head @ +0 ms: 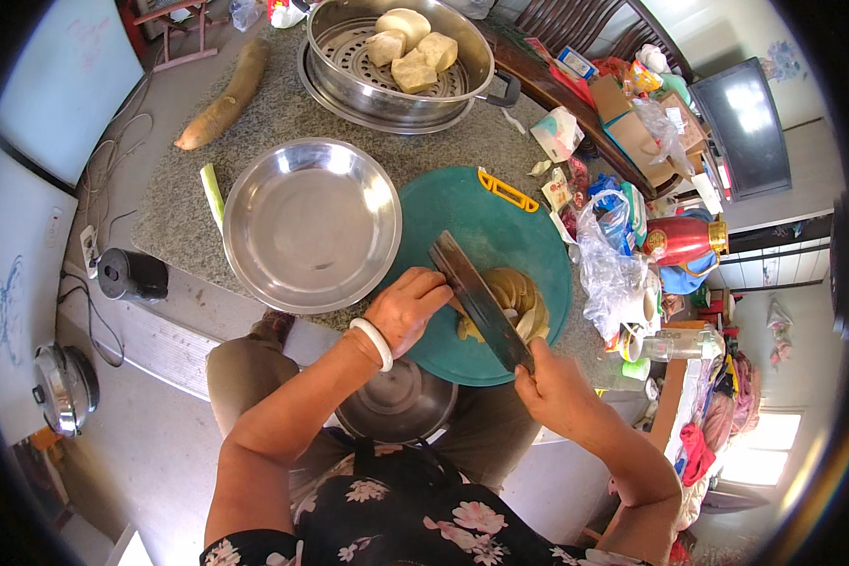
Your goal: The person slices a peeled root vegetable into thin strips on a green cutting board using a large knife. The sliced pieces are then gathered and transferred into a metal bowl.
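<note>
My right hand (554,384) grips the handle end of a broad dark cleaver (477,297), whose blade stands over the round green cutting board (424,354). On the blade's left side, my left hand (409,305) has its fingers curled, seemingly on a piece of food that is mostly hidden by the fingers and blade. Thin brownish-yellow slices (520,293) lie heaped on the board to the right of the blade. Left of the board sits a wide stainless steel dish (311,226) with nothing in it. The blade's lower edge is hidden.
A steel steamer pot (396,102) with several pale peeled chunks (405,27) stands at the back. A long tan gourd (230,99) and a green stalk (213,194) lie on the left. Plastic bags (612,269) and a red thermos (679,239) crowd the right. A metal bowl (400,403) is below the table edge.
</note>
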A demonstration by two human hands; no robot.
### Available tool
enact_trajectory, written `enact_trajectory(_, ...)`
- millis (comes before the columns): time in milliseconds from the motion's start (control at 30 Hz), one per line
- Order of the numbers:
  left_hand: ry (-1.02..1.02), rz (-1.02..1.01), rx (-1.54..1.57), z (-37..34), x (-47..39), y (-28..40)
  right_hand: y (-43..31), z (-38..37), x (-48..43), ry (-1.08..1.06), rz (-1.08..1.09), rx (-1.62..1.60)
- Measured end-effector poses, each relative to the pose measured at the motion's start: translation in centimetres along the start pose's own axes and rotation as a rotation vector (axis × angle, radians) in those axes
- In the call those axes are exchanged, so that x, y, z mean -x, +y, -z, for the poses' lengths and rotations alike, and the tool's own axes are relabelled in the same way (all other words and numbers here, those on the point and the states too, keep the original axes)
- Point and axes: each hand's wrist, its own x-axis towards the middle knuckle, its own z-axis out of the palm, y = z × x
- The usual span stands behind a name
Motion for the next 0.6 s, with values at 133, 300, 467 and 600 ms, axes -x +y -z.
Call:
enact_trajectory(133,0.019,0.005,0.010,-0.2,0.1,-0.1,-0.5,0.3,0.6,-0.048,-0.033,0.023)
enact_trajectory(300,0.029,0.009,0.006,-0.2,0.1,-0.1,-0.8,0.5,-0.7,-0.125,-0.058,0.004)
enact_trajectory(467,0.024,0.011,0.006,0.0,0.1,0.1,-0.6,-0.9,-2.6,-0.060,0.032,-0.001)
enact_trajectory(600,0.022,0.031,0.017,-0.1,0.1,-0.1,-0.3,-3.6,-5.8,0.087,0.047,-0.050)
